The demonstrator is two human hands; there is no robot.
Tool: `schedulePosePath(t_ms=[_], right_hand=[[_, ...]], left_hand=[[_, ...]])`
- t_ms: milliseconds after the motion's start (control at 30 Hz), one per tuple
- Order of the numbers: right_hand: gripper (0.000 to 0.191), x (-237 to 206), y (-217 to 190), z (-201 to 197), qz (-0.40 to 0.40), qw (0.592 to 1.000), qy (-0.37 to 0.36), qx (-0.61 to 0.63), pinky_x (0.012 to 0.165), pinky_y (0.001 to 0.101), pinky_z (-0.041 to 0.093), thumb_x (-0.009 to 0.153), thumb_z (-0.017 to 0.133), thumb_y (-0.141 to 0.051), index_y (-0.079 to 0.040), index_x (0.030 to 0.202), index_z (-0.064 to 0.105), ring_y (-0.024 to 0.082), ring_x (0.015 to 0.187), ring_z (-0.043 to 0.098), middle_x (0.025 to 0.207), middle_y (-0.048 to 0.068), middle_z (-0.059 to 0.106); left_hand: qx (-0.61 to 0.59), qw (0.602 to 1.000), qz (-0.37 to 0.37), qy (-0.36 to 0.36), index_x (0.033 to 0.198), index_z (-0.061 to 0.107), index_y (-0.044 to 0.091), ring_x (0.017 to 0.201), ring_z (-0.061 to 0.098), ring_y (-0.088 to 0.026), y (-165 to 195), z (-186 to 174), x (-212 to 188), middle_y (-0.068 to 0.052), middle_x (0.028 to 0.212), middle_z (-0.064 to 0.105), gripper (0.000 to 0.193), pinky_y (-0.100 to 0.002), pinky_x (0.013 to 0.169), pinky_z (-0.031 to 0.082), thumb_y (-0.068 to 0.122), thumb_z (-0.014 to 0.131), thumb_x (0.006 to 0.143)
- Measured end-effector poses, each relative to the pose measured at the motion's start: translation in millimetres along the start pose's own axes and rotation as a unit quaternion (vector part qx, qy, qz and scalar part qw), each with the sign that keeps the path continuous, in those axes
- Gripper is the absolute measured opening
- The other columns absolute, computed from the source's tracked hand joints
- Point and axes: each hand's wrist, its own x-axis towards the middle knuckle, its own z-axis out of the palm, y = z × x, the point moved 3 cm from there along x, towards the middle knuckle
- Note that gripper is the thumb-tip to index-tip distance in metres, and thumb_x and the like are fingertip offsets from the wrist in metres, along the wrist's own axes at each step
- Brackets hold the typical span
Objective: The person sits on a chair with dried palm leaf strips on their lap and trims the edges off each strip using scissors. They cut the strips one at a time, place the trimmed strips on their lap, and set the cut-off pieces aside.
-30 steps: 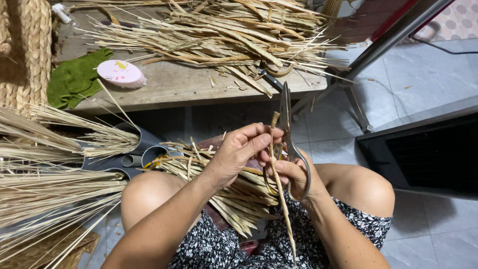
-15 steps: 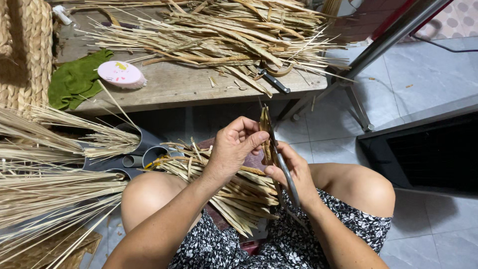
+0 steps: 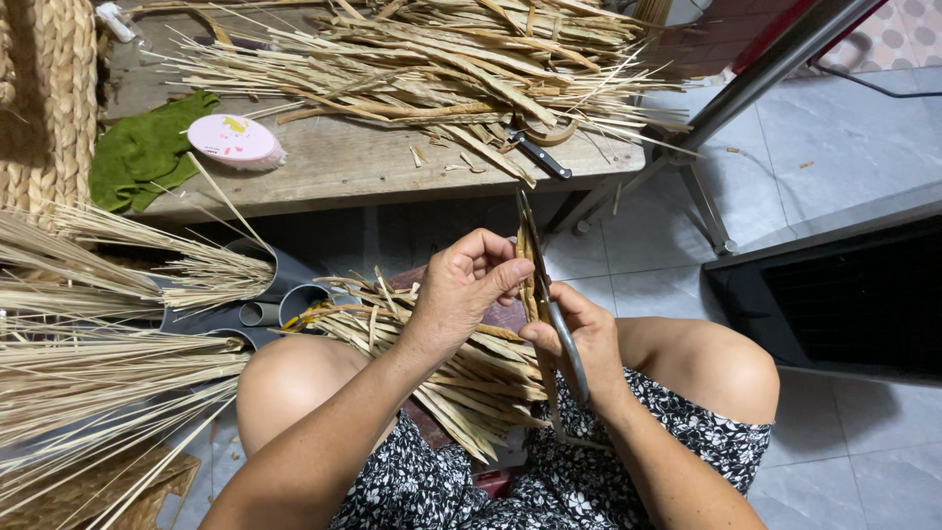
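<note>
Over the lap, head view: left hand (image 3: pixel 461 294) pinches the upper part of a thin dried straw strip (image 3: pixel 527 263) between thumb and fingertips (image 3: pixel 510 278) — grip narrow, closed on the strip. Right hand (image 3: pixel 579 339) sits just right of it, touching the same strip lower down and wrapped around the handle of a pair of scissors (image 3: pixel 559 334); that grip is closed on the scissors. Scissor blades run up alongside the strip, tips pointing away from the body, blades nearly shut. Strip is upright, slightly tilted, lying between the two grips and against the blades.

Under both hands a bundle of cut straw strips (image 3: pixel 471 363) lies across the lap. Ahead is the wooden counter (image 3: pixel 343 162) carrying a big straw pile (image 3: pixel 442 59), a green cloth (image 3: pixel 142 152), a round pink tin (image 3: pixel 234 139) and a black-handled knife (image 3: pixel 540 157) near its front edge. Long loose reeds (image 3: pixel 88 363) fan out far left — well apart from the hands.
</note>
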Motion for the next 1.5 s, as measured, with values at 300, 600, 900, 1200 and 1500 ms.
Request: schedulePosePath(t_ms=[300, 600, 900, 1200, 1500], right_hand=[[0.037, 8.4, -9.1, -25.0, -0.006, 0.997, 0.076, 0.017, 0.043, 0.0216, 0.041, 0.097, 0.065, -0.035, -0.002, 0.115, 0.065, 0.006, 0.049, 0.052, 0.068, 0.0, 0.061], [0.058, 7.4, -7.9, -99.2, -0.087, 0.958, 0.171, 0.215, 0.058, 0.0231, 0.039, 0.107, 0.067, -0.047, 0.003, 0.133, 0.056, 0.011, 0.067, 0.05, 0.086, 0.006, 0.059], [0.06, 5.6, 0.5, -101.9, -0.08, 0.96, 0.178, 0.2, 0.059, 0.0229, 0.04, 0.11, 0.071, -0.049, 0.003, 0.134, 0.056, 0.01, 0.071, 0.053, 0.086, 0.007, 0.059], [0.056, 3.9, -2.2, -102.6, -0.051, 0.966, 0.17, 0.188, 0.058, 0.0245, 0.039, 0.106, 0.071, -0.049, 0.001, 0.13, 0.06, 0.011, 0.066, 0.048, 0.083, 0.005, 0.055], [0.053, -0.9, -4.4, -104.6, -0.052, 0.963, 0.165, 0.205, 0.061, 0.0257, 0.038, 0.108, 0.07, -0.047, -0.001, 0.131, 0.059, 0.012, 0.068, 0.047, 0.083, 0.005, 0.053]], left_hand=[[-0.061, 0.993, 0.097, 0.009, 0.103, 0.061, 0.004, 0.084, 0.071, -0.009, 35.6, -10.7, -1.4, -0.006, 0.093, 0.073, 0.012, -0.025, 0.08, 0.062, 0.015, 0.065, 0.103], [0.426, 0.819, 0.373, 0.09, 0.115, 0.064, 0.012, 0.089, 0.073, -0.016, 44.3, -21.9, -7.0, -0.004, 0.107, 0.07, 0.013, -0.03, 0.081, 0.063, 0.024, 0.062, 0.115], [0.697, 0.7, 0.136, -0.077, 0.103, 0.069, 0.008, 0.099, 0.07, -0.034, -119.9, -45.1, 42.3, -0.016, 0.107, 0.064, 0.015, -0.048, 0.084, 0.057, 0.005, 0.063, 0.089], [0.786, 0.605, 0.082, -0.094, 0.098, 0.07, 0.005, 0.114, 0.064, -0.034, -177.7, -47.3, 42.7, -0.02, 0.119, 0.064, 0.018, -0.043, 0.091, 0.055, 0.005, 0.062, 0.082], [0.688, 0.638, -0.108, -0.329, 0.13, 0.059, 0.012, 0.128, 0.054, -0.03, -120.9, 13.4, -2.4, -0.013, 0.13, 0.062, 0.057, -0.05, 0.111, 0.043, 0.046, 0.075, 0.087]])
